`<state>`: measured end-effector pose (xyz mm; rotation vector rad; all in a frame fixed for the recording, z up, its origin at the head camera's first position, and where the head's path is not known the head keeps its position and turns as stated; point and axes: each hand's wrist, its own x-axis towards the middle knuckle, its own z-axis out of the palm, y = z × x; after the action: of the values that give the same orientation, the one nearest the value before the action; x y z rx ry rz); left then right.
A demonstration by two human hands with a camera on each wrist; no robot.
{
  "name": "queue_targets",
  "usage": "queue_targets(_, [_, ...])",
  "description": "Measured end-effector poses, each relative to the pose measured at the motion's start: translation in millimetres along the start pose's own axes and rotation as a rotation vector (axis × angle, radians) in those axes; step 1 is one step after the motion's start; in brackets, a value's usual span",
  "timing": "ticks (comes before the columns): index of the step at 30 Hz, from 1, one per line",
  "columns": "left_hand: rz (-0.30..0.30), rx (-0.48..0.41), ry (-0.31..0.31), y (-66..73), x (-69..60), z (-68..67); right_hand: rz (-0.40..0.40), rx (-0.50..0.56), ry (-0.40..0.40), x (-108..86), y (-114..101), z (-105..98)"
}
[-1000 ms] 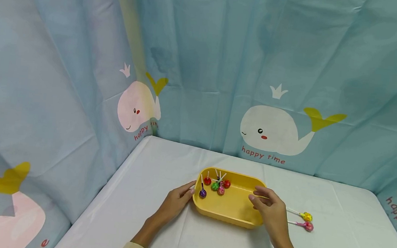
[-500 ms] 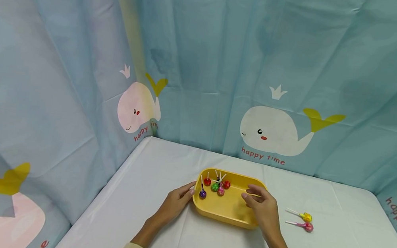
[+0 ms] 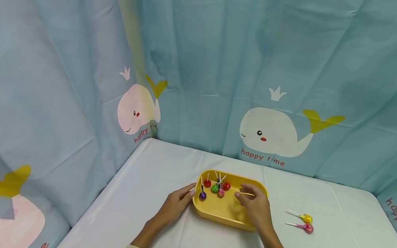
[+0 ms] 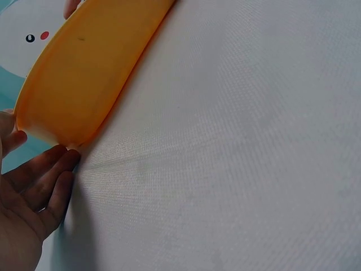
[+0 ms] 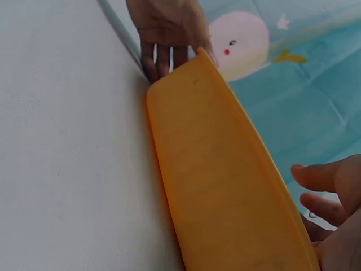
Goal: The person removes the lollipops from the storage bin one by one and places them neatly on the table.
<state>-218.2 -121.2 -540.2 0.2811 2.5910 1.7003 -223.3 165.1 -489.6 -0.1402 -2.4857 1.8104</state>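
Observation:
A yellow tray (image 3: pixel 216 214) stands on the white cloth. Several wrapped lollipops lie at its left end, among them purple (image 3: pixel 202 196), green (image 3: pixel 215 188) and pink (image 3: pixel 221 193) ones, sticks mostly upward. My left hand (image 3: pixel 175 205) touches the tray's left end; in the left wrist view its fingers (image 4: pixel 53 195) lie fairly straight against the lower wall. My right hand (image 3: pixel 257 209) hovers over the right part of the tray, thumb and forefinger apart, with nothing visible between them. In the right wrist view that hand (image 5: pixel 341 212) is partly cut off beside the rim.
Right of the tray, a yellow lollipop (image 3: pixel 306 218) and a pink lollipop (image 3: pixel 308 228) lie on the cloth-covered table (image 3: pixel 345 242). A blue whale-print curtain (image 3: pixel 203 112) hangs behind and to the left.
My right hand has moved left, from the tray's right edge to over its inside. The left hand, tray and lollipops stay put.

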Motion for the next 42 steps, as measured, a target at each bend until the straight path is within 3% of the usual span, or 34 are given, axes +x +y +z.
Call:
queue_targets(17, [0.013, -0.001, 0.013, -0.9, 0.4, 0.6, 0.029, -0.082, -0.022, 18.1, -0.4, 21.0])
queue_targets(24, [-0.009, -0.019, 0.003, 0.9, -1.2, -0.5, 0.021, -0.112, -0.037, 27.0, 0.6, 26.7])
queue_targets(35, [0.011, 0.001, 0.006, 0.0, 0.1, -0.7, 0.008, -0.122, -0.065, 33.7, 2.9, 38.7])
queue_targets(42, [0.029, 0.012, 0.005, -1.7, -0.4, -0.5, 0.009, -0.194, -0.063, 35.3, 1.8, 47.8])
